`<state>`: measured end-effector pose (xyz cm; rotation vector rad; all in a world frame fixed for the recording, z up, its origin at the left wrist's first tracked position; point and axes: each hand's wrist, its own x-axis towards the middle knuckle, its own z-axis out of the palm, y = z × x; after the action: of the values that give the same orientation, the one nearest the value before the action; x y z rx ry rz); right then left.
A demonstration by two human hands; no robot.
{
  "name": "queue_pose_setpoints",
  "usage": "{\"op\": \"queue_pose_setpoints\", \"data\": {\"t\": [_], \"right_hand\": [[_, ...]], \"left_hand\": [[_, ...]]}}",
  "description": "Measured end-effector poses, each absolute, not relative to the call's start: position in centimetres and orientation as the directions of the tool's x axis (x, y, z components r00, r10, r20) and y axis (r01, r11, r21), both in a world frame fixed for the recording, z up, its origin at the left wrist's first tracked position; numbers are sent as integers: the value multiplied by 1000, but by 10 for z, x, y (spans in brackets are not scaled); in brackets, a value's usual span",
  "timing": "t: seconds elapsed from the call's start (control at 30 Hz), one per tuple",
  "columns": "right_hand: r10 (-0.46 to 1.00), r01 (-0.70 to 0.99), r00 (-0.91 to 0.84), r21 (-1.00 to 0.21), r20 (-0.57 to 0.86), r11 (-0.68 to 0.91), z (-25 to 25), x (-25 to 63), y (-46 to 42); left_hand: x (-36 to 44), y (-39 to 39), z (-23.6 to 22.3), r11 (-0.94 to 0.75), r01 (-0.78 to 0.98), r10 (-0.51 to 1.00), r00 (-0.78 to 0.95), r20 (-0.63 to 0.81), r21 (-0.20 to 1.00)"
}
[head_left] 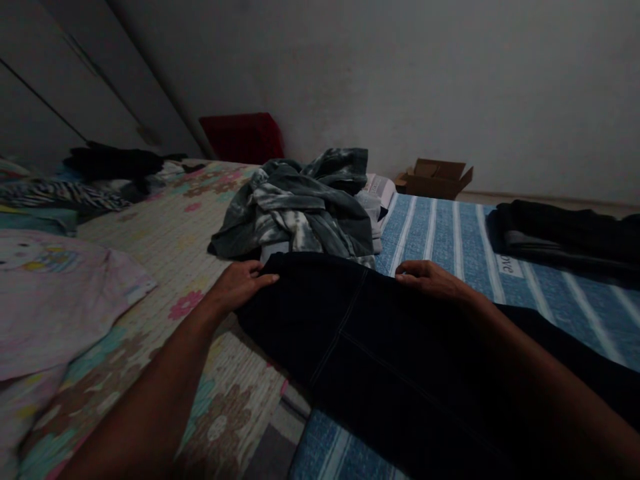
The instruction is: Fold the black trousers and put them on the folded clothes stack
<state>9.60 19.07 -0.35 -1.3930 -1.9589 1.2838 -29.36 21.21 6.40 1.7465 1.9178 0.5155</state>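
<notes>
We laid the dark trousers flat across the seam where the floral sheet met the blue striped sheet. Our left hand rested on the garment's far-left corner, fingers bent and pinching its edge. Our right hand pressed the far-right corner, fingers curled over the hem. A grey tie-dye heap lay just beyond.

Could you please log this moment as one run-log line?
left hand: on dark garment edge | right hand: on same edge | behind: grey tie-dye pile
</notes>
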Motion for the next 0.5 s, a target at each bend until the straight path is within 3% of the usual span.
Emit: {"op": "queue_pose_setpoints", "data": {"t": [0.1, 0.23, 0.33, 0.5], "right_hand": [[847, 370, -492, -929, -200, -5, 0, 98, 186], [803, 447, -526, -894, -281, -20, 3, 101, 190], [777, 594, -531, -802, -339, 56, 6, 104, 196], [773, 828, -461, -526, -436, 196, 17, 109, 200]], "left_hand": [[-296, 213, 62, 112, 788, 991, -42, -129, 606], [-295, 211, 63, 94, 793, 993, -32, -113, 601], [-292, 209, 67, 105, 795, 993, -48, -111, 597], [-289, 208, 71, 111, 808, 992, -50, -119, 579]]}}
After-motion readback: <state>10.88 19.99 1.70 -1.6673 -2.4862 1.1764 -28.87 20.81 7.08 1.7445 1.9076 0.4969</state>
